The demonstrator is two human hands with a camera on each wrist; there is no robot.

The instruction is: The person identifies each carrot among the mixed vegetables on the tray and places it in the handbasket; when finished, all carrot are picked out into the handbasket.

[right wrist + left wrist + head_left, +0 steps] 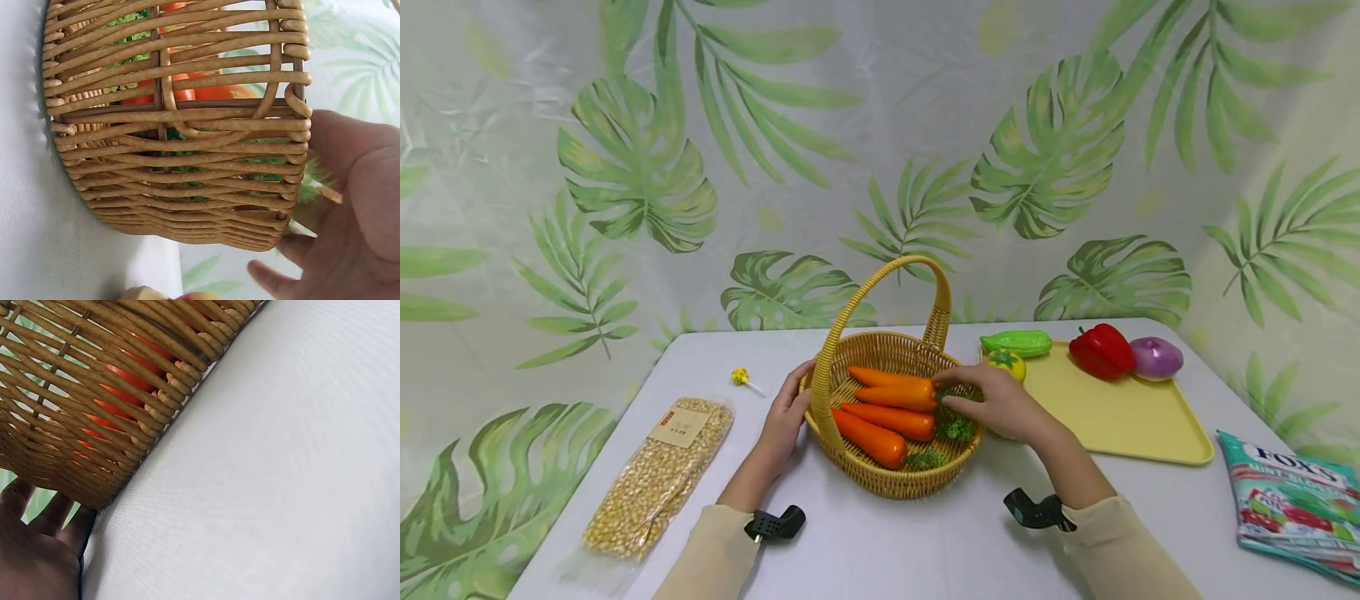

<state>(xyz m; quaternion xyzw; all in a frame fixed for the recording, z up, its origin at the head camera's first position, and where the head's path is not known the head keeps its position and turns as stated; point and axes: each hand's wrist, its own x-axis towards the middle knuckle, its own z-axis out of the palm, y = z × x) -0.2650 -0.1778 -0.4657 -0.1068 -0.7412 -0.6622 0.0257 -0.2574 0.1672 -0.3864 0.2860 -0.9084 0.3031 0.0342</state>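
Observation:
A wicker basket (895, 483) with a tall arched handle stands on the table, holding several carrots (876, 437) with green tops. My left hand (786, 412) rests against its left side, with fingers (53, 515) stretched along the outer wall in the left wrist view. Over the right rim reaches my right hand (1000, 400), its thumb and fingers around the leafy end of an upper carrot (895, 392). In the right wrist view, leafy greens (309, 187) show between the thumb and loosely spread fingers; the fingertips are partly hidden behind the wicker.
A yellow tray (1097, 417) at right bears a red bell pepper (1102, 352), a purple onion (1156, 358), a green vegetable (1018, 342) and a yellow-green one (1007, 363). Left lie a bag of corn kernels (658, 479) and a lollipop (741, 377). A candy bag (1292, 504) lies far right.

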